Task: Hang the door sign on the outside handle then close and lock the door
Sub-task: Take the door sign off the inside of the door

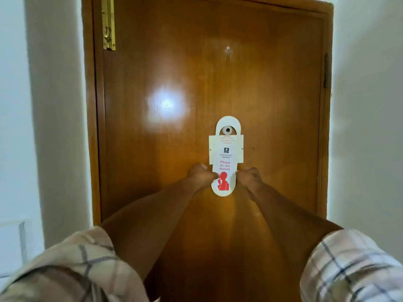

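Evidently light and bendable, the white card "Please do not disturb" door sign (225, 158) hangs from a small round peg (227, 129) on the brown wooden door (165, 83); left hand (201, 175) and right hand (248, 178) pinch its lower edges, a sensible hold.

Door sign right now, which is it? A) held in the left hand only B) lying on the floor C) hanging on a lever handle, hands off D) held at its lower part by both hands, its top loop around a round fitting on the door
D: the left hand and right hand pinch the door sign at its lower edges, while its loop circles a round fitting on the door.
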